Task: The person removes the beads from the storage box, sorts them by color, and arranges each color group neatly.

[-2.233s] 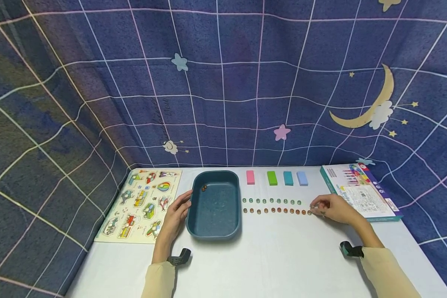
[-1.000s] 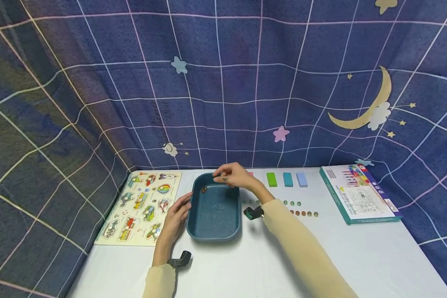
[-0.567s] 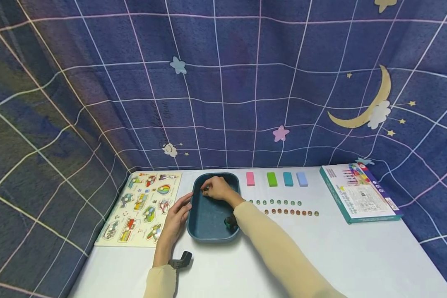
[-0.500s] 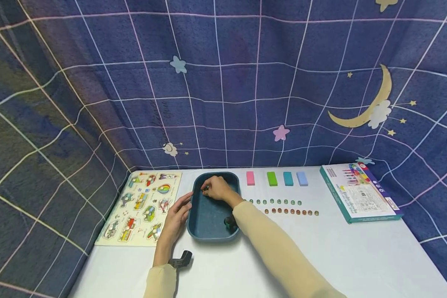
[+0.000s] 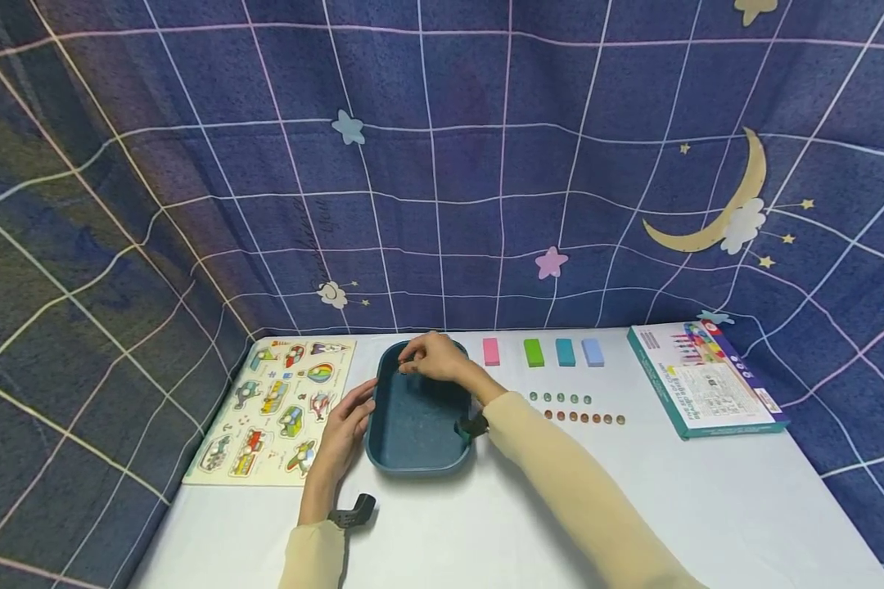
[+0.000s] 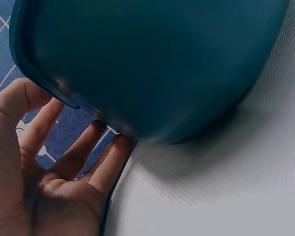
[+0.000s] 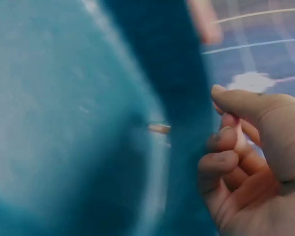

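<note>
A dark teal tray (image 5: 420, 470) stands on the white table. My left hand (image 5: 342, 429) rests against its left side; in the left wrist view, its fingers (image 6: 110, 162) lie extended along the outer wall. Over the tray's back left corner, my right hand (image 5: 436, 358) has its thumb and fingers drawn together in a pinch around a small bead, mostly hidden by the fingertips. The right wrist view has this hand (image 7: 246, 147) beside the tray wall, with a brownish bead (image 7: 160, 129) lying inside the tray. Right of the tray, a row of green beads (image 5: 562, 398) runs above a row of reddish-brown beads (image 5: 584, 418), both partly covered by the right arm.
Behind the bead rows stand pink (image 5: 491, 352), green (image 5: 534, 352), teal (image 5: 566, 352) and light blue (image 5: 593, 352) blocks. A picture puzzle board (image 5: 272, 409) lies left; a flat printed box (image 5: 707, 380) lies right. A starry curtain (image 5: 442, 164) hangs behind the table.
My right hand went from the end of the reddish-brown row across to the tray, dipped to its back left corner, and has now risen slightly. The left hand stays at the tray's side.
</note>
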Demonstrator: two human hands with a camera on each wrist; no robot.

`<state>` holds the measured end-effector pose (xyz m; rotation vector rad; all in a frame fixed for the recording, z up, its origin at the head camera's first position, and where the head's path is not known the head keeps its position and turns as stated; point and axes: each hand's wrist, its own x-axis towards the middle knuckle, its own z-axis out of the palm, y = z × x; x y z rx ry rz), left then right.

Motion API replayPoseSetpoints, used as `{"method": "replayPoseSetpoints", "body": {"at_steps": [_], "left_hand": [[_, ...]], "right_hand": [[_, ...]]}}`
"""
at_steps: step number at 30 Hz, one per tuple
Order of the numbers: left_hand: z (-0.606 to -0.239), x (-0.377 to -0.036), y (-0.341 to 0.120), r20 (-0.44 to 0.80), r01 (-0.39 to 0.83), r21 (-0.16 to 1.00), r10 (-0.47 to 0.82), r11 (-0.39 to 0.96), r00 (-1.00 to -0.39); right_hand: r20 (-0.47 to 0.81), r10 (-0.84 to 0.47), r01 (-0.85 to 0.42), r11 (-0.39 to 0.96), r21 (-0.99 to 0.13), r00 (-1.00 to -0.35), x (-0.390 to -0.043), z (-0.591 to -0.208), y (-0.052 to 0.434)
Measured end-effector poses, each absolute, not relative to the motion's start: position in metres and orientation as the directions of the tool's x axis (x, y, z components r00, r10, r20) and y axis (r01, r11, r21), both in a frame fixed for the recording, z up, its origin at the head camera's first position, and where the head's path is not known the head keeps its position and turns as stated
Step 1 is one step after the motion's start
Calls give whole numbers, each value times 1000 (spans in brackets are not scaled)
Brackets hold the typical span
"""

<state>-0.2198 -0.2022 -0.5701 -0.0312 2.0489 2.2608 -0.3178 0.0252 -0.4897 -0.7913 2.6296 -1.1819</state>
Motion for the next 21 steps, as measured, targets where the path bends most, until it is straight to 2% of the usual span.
{"method": "replayPoseSetpoints", "body": {"at_steps": [4, 8, 16, 21], "left_hand": [[-570, -219, -202, -92, -96, 990, 49, -101, -995], [-568, -221, -202, -88, -92, 990, 37, -112, -995], [-569, -222, -200, -94, -98, 989, 42, -111, -995], [-570, -220, -202, -85, -89, 987, 35, -134, -996]], "right_hand": [[82, -509, -361, 479, -800, -857, -309, -470, 73], [85, -428, -292, 446, -846, -900, -295, -465, 134], [82, -188, -178, 578, -797, -979, -230, -500, 265], [93, -13, -75, 701, -709, -996, -193, -515, 319]]}}
